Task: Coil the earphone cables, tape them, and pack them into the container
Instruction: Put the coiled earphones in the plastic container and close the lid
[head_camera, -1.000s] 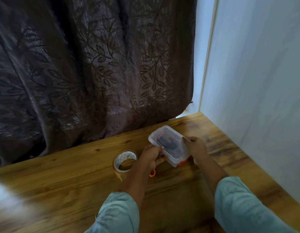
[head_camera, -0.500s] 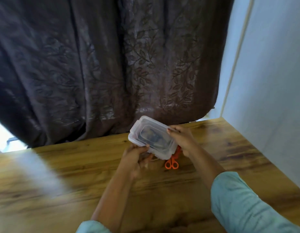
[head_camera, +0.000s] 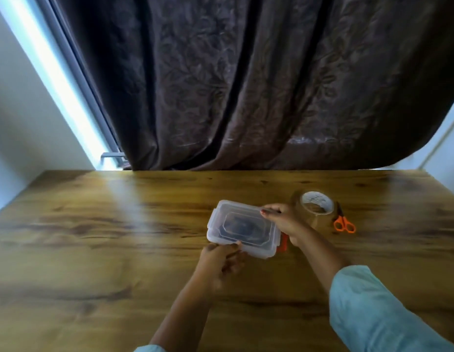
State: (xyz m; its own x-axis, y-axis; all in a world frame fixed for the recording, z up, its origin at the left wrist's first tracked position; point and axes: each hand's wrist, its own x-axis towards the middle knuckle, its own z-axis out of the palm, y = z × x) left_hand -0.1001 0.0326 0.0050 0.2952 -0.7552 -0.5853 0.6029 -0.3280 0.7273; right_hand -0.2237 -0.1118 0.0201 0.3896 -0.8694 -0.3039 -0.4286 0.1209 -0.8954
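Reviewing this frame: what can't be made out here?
Head view only.
- Inside the container: a dark shape, blurred by the cloudy lid; coiled or taped, cannot tell.
- Scissors: blades partly behind the tape roll.
- Orange piece: mostly hidden between the container's corner and the right hand; cannot identify.

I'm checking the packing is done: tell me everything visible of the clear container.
The container is a rectangular box of clear plastic with rounded corners, its lid on. Dark contents show blurrily through the lid. An orange latch shows at its right end. The left hand grips its near edge, the right hand its far right corner, over the wooden table.
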